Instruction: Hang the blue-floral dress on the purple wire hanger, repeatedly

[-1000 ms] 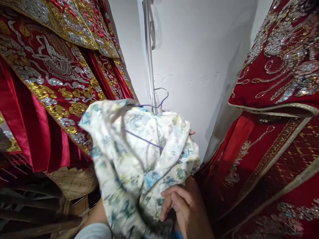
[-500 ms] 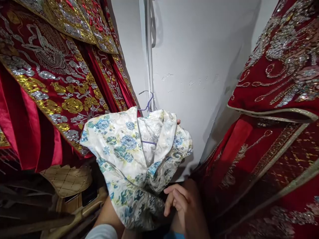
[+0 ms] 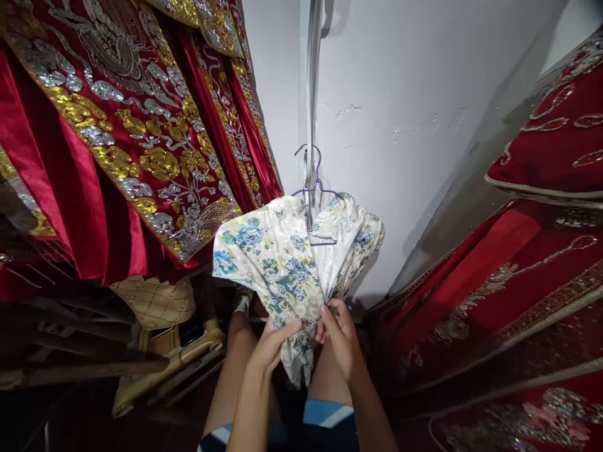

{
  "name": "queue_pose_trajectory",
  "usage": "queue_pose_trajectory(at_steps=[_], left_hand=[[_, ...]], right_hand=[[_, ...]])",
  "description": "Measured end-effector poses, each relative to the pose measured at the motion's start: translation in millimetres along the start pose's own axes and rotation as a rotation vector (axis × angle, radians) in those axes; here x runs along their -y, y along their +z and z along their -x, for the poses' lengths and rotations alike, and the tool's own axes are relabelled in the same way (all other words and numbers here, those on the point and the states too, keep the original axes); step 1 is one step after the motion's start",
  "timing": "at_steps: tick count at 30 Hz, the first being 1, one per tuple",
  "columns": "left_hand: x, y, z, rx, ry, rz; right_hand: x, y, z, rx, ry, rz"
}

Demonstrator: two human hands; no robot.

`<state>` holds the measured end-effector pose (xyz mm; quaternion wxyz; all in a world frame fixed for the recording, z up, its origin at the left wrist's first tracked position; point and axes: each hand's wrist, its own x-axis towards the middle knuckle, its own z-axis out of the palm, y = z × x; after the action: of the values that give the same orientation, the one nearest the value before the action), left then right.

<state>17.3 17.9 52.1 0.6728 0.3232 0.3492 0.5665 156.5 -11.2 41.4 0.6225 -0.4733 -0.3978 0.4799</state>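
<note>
A white garment with blue flowers (image 3: pixel 287 251) hangs on a purple wire hanger (image 3: pixel 316 182), its hook standing above the collar. My left hand (image 3: pixel 276 342) is closed on the lower left part of the garment, thumb on top and fingers hidden beneath the cloth. Just to its right, my right hand (image 3: pixel 336 326) pinches the garment's front edge below the neckline. Beneath my hands the cloth narrows into a bunched tail.
Red embroidered garments hang at the left (image 3: pixel 160 163) and right (image 3: pixel 471 276). A pale wall (image 3: pixel 400 81) with a vertical metal strip (image 3: pixel 308 81) stands ahead. A wooden chair (image 3: pixel 164 376) with a quilted beige pad (image 3: pixel 155 301) is at lower left. My bare legs show below.
My left hand has come into view and grips the lower garment. My right hand has moved up onto its front edge. The view has shifted, and more of the hanger shows.
</note>
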Motion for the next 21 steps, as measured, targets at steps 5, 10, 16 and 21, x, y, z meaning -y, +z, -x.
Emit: queue_pose_trajectory(at_steps=[5,10,16,21], left_hand=[[-6,-7.8,7,-0.042,0.007,-0.019],[-3,-4.3,12,-0.048,0.000,0.007],[13,-19.1,-18,-0.294,0.211,-0.180],[29,-41.4,-24,-0.651,0.687,-0.427]], right_hand=[[0,4,2,0.144,0.003,0.110],[-3,3,10,0.187,-0.031,0.155],[7,-10,16,0.096,-0.026,0.147],[11,-9,21,0.091,0.008,0.156]])
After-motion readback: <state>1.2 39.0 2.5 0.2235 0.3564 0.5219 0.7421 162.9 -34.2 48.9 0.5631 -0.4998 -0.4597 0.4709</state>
